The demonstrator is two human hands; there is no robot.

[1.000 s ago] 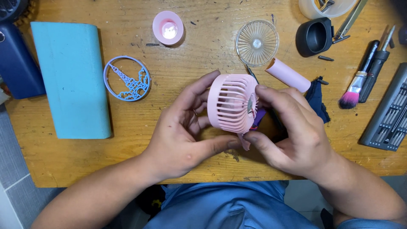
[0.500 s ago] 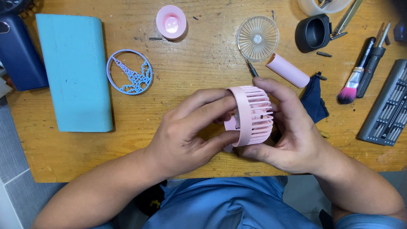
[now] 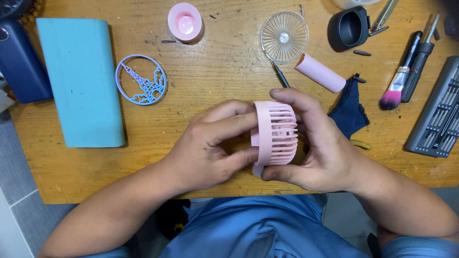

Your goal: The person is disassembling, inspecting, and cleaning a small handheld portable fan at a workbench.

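Both hands, left (image 3: 210,148) and right (image 3: 325,148), clamp the pink fan (image 3: 275,134) edge-on above the counter (image 3: 220,81); it has turned from face-on.

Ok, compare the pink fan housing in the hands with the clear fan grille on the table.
The pink fan housing is opaque, while the clear fan grille is see-through. The left hand and right hand hold the housing on edge; the grille lies flat and untouched on the wooden table. The housing is deeper, the grille a thin disc. Both are round and slatted.
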